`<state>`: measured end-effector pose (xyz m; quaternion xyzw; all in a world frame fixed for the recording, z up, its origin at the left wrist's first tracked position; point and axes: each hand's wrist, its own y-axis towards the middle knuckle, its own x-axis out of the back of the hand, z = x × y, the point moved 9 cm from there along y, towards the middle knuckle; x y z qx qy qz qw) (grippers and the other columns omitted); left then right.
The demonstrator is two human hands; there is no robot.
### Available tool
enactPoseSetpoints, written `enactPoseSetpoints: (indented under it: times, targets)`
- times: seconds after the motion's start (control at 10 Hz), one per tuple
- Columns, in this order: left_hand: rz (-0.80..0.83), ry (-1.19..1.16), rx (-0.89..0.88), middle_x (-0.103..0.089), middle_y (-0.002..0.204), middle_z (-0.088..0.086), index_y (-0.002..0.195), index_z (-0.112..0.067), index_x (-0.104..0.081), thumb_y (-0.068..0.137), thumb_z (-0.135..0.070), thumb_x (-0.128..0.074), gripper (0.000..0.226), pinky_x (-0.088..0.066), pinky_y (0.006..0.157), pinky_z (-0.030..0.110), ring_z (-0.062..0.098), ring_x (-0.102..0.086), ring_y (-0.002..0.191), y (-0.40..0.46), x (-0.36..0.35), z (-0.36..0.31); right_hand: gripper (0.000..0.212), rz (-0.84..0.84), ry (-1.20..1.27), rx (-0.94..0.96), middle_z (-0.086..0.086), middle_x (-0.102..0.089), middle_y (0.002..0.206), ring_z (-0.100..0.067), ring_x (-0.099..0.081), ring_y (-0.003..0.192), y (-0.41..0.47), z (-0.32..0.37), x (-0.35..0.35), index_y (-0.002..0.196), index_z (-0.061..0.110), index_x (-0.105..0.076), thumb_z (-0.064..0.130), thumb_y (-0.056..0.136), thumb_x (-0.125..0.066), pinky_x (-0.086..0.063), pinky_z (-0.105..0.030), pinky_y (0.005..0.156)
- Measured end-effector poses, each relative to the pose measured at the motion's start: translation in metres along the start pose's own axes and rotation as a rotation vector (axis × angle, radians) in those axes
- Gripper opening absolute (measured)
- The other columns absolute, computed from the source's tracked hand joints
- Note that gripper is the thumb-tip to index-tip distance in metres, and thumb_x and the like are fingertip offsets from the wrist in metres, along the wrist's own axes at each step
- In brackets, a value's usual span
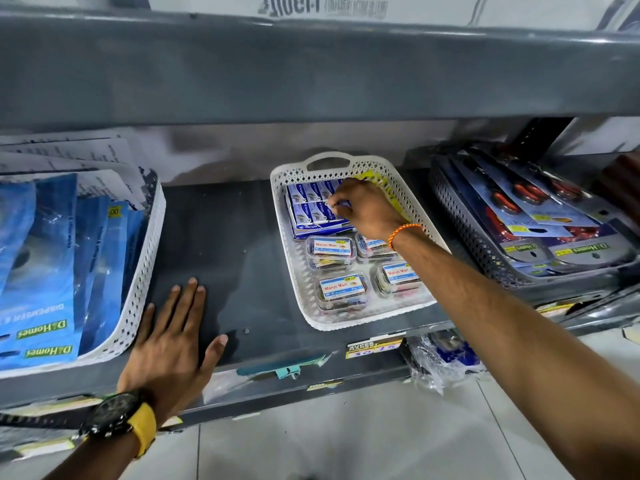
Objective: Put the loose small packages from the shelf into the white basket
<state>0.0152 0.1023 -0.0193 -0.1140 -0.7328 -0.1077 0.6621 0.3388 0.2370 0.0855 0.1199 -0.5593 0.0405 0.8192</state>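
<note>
The white basket [346,320] sits on the dark shelf [221,244], right of centre. Its far half holds rows of small blue staple boxes [311,206]. Its near half holds several clear clip boxes [341,288] with Maruti Mart labels. My right hand [363,209] reaches into the basket, fingers pinched on a small blue box at the end of the rows. My left hand [173,337] lies flat on the bare shelf, fingers spread, holding nothing. No loose packages show on the open shelf.
A white basket [138,282] of blue D-Homes packs and papers stands at the left. A grey basket [485,251] with carded scissors stands at the right. An upper shelf [311,71] hangs overhead. Plastic-wrapped goods [440,358] sit below the shelf edge.
</note>
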Motion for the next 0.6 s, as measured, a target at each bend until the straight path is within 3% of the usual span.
enactPoseSetpoints:
  times: [0.1,0.2,0.3,0.4,0.6]
  targets:
    - [-0.011,-0.002,0.007,-0.012,0.170,0.003,0.161,-0.012,-0.016,0.095,-0.066,-0.018,0.085,-0.018,0.125,0.054,0.023,-0.011,0.157,0.002,0.000,0.001,0.019,-0.022,-0.077,-0.008,-0.006,-0.068,0.115,-0.022,-0.065,0.103,-0.004,0.002,-0.004,0.106,0.010,-0.073,0.017,0.096,-0.059,-0.051,-0.040,0.095]
    - [-0.012,-0.009,0.019,-0.014,0.170,0.003,0.160,-0.011,-0.018,0.095,-0.064,-0.021,0.084,-0.017,0.125,0.054,0.023,-0.011,0.157,0.003,0.000,0.003,0.030,0.031,-0.196,-0.041,-0.005,-0.063,0.131,-0.025,-0.061,0.118,-0.012,0.005,-0.012,0.123,0.013,-0.065,0.024,0.099,-0.052,-0.042,-0.046,0.108]
    - [-0.007,-0.011,0.020,-0.013,0.170,0.002,0.161,-0.013,-0.017,0.094,-0.065,-0.018,0.085,-0.013,0.126,0.052,0.022,-0.010,0.157,0.000,0.000,0.000,0.041,0.106,-0.266,-0.053,-0.004,-0.052,0.148,-0.024,-0.052,0.133,-0.032,0.014,-0.021,0.139,0.016,-0.052,0.031,0.101,-0.048,-0.028,-0.049,0.118]
    - [0.021,-0.040,0.043,-0.012,0.171,0.003,0.161,-0.013,-0.016,0.091,-0.065,-0.016,0.086,-0.010,0.127,0.051,0.024,-0.010,0.157,-0.001,0.003,-0.001,0.046,0.080,-0.270,-0.029,-0.003,-0.040,0.157,-0.023,-0.039,0.144,-0.053,0.030,-0.014,0.145,0.014,-0.046,0.031,0.102,-0.046,-0.026,-0.048,0.122]
    - [0.003,-0.054,0.027,-0.030,0.165,0.012,0.154,-0.007,-0.034,0.086,-0.050,-0.036,0.080,-0.023,0.123,0.053,0.034,-0.035,0.147,-0.007,0.044,-0.031,0.048,0.003,-0.249,-0.028,-0.002,-0.030,0.162,-0.027,-0.042,0.142,-0.091,0.069,0.015,0.149,0.014,-0.039,0.030,0.104,-0.042,-0.043,-0.046,0.111]
